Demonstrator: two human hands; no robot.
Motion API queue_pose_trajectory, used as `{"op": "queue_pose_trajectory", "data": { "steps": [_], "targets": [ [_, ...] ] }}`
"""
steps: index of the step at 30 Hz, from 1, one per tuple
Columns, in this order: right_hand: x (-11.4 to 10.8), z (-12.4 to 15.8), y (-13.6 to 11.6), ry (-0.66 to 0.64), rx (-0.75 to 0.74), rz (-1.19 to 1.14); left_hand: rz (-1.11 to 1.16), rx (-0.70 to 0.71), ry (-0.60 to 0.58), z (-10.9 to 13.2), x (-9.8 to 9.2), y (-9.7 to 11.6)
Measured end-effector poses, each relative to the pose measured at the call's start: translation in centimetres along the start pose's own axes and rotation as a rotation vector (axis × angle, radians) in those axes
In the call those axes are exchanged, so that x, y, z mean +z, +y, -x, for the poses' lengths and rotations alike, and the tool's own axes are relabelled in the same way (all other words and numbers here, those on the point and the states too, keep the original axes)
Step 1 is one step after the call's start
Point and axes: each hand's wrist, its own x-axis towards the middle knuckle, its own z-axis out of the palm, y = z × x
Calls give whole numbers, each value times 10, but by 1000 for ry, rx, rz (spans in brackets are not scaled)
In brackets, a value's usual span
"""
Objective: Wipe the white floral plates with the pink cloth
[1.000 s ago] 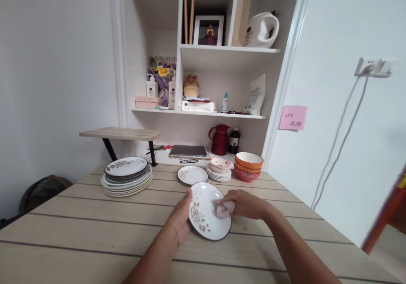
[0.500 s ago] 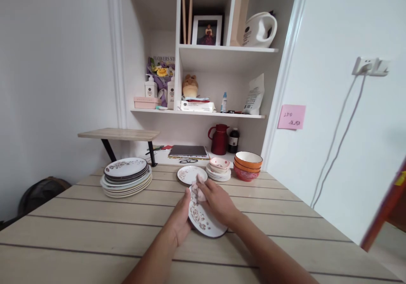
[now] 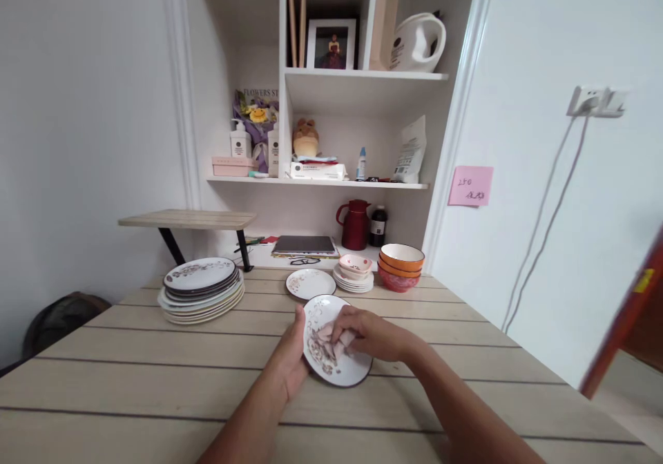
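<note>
A white plate with a brown floral pattern and dark rim [image 3: 321, 313] is tilted up over the table. My left hand [image 3: 290, 359] grips its left edge, the thumb on the rim and the other fingers hidden beneath. My right hand [image 3: 373, 334] is closed on a pale pink cloth [image 3: 342, 345], which lies against the middle of the plate. Just behind, a similar plate [image 3: 311, 283] rests flat on the table.
At the left is a tall stack of plates [image 3: 201, 275] beside a raised wooden stand [image 3: 186, 219]. Small saucers [image 3: 355, 286] with pink dishes [image 3: 355, 264] and stacked bowls [image 3: 400, 265] stand behind right. Further back are a laptop [image 3: 304, 244] and a red jug [image 3: 355, 225].
My right hand and the cloth have moved from the plate's upper edge down to its middle. The plate now faces me more fully. The camera view has shifted slightly.
</note>
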Motion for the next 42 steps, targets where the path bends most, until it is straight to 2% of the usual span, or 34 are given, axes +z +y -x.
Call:
{"op": "queue_pose_trajectory", "data": {
  "steps": [6, 12, 18, 23, 27, 31, 35, 37, 42],
  "targets": [
    [2, 2, 21, 233, 241, 114, 12, 1, 10, -1, -3, -2],
    [10, -5, 18, 375, 358, 207, 20, 14, 52, 2, 1, 0],
    [23, -15, 15, 467, 391, 358, 2, 46, 54, 4, 3, 0],
    [37, -28, 11, 537, 339, 444, 18, 69, 10, 1, 0, -2],
    [44, -35, 0, 528, 139, 355, 22, 77, 13, 0, 1, -4],
    [44, -35, -15, 438, -87, 262, 20, 68, 62, 0, 2, -5],
    [38, -28, -25, 270, -217, 136, 3, 67, 83, 2, 1, -5],
    [37, -26, -26, 258, -206, 128, -1, 66, 68, 2, 1, -5],
    [38, -29, -18, 437, 30, 353, 29, 54, 3, 1, 3, -4]
  ]
}}
